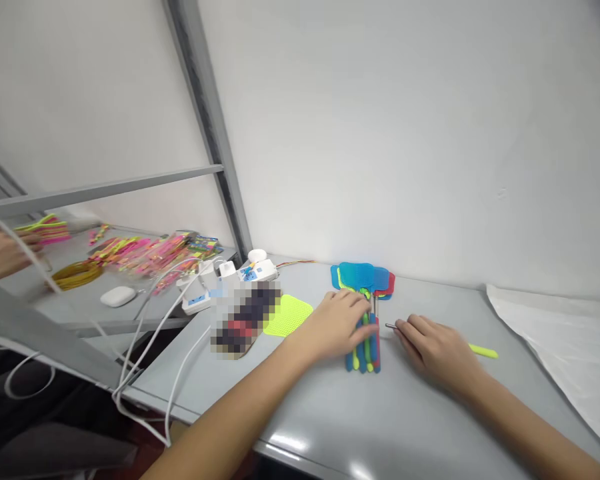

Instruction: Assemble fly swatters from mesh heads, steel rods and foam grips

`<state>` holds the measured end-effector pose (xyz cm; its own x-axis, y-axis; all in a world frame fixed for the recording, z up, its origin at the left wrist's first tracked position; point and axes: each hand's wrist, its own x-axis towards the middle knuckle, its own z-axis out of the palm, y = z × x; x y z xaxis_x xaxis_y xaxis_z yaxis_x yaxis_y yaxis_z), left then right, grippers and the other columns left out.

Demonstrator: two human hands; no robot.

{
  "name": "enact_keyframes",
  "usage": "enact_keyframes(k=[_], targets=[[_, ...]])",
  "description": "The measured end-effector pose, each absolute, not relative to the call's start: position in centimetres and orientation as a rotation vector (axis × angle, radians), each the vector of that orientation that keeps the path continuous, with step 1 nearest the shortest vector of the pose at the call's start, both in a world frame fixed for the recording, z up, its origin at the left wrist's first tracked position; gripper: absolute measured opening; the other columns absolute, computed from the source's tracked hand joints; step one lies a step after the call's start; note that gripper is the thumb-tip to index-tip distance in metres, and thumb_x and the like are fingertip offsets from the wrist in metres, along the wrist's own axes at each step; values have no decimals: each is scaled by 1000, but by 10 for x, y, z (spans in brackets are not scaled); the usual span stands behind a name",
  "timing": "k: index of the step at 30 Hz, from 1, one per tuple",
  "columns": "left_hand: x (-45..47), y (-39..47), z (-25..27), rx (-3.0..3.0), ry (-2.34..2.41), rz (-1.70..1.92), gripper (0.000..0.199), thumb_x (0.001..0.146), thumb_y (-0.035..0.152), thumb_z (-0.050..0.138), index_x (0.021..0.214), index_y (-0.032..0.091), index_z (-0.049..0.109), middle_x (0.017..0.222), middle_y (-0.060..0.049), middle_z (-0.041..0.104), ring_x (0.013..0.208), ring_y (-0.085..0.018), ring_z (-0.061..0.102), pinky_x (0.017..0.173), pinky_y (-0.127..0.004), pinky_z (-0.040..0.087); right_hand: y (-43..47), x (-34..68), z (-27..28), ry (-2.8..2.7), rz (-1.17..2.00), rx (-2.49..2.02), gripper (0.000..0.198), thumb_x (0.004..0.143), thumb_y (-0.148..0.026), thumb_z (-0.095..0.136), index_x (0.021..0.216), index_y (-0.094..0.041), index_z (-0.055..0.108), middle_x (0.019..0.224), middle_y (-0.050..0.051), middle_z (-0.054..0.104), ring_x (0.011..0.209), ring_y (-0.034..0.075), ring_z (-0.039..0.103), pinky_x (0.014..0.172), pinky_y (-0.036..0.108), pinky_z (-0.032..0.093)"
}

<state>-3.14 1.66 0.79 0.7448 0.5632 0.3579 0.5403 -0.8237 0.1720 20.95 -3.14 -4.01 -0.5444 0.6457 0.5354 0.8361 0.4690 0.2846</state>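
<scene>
Several fly swatters lie in a stack, with blue, yellow and red mesh heads (359,275) toward the wall and coloured handles (363,360) toward me. My left hand (337,323) rests over the middle of this stack, thumb and fingers apart; its palm side is hidden. To the right, my right hand (437,350) is closed around a fly swatter handle. The handle's metal rod tip (390,326) sticks out toward the stack, and its yellow-green end (484,351) shows behind the hand. A loose yellow-green mesh swatter head (289,316) lies left of my left hand.
A pixelated object (247,320) lies beside power strips (260,271) and white cables (147,347). White sheeting (560,347) covers the table's right side. Beyond the grey metal frame (213,127), another person's hand (3,255) is near colourful packaged items (155,257).
</scene>
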Motion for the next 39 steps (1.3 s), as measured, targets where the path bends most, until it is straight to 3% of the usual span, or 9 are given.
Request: enact_keyframes(k=[4,7,11,21,26,30,33,37,39], targets=[[6,19,0,3092,778,581,29,98,38,38,92,17,58,94,-6,63,98,-22,52,81,-35,36,-32,208,-31,-2364,-839,-1208,18,96,-21,46,85,-19,59,63,-2,49,55,13,42,55,30,25],[3,21,-4,3110,750,626,28,99,30,38,80,18,55,81,-3,62,89,-20,51,78,-35,32,-32,215,-25,-2338,-869,-1211,18,96,-29,48,88,-18,60,64,-1,53,55,13,43,56,30,26],[-22,30,2,3001,879,676,24,98,27,40,82,19,55,84,-2,64,92,-20,50,81,-37,30,-26,233,-21,-2301,-829,-1293,26,97,-35,46,81,-19,59,63,-1,54,54,13,43,56,29,25],[-26,35,-1,2973,855,621,22,98,20,38,82,18,54,82,-2,62,94,-21,47,84,-38,32,-29,221,-23,-2318,-781,-1273,30,99,-33,42,77,-18,56,59,-2,51,50,12,40,52,29,21],[-27,33,7,3040,931,625,24,98,25,38,85,18,56,86,-3,64,93,-21,50,89,-44,31,-29,219,-22,-2266,-713,-1304,33,99,-33,41,74,-18,56,58,-2,50,49,11,38,52,28,21],[-15,20,6,3085,975,698,20,97,32,43,99,20,58,94,-4,67,96,-23,53,99,-52,23,-30,221,-21,-2250,-694,-1304,30,98,-33,43,76,-18,58,59,-2,51,51,12,40,53,28,23],[-2,5,1,3139,977,704,18,96,26,44,106,20,57,92,-4,67,94,-23,54,102,-55,19,-34,216,-19,-2287,-708,-1281,30,98,-33,43,77,-19,58,60,-1,52,52,12,41,54,29,24],[5,-7,-4,3154,983,600,19,95,15,38,94,17,57,80,-4,64,76,-21,56,82,-43,35,-35,212,-19,-2346,-704,-1219,30,99,-32,41,77,-19,57,62,0,51,53,13,39,56,30,23],[5,-7,-4,3117,990,515,20,96,16,37,87,18,55,76,-3,62,70,-20,56,68,-36,34,-33,214,-20,-2361,-719,-1191,32,99,-34,41,75,-19,56,62,-1,50,54,13,38,56,30,23]])
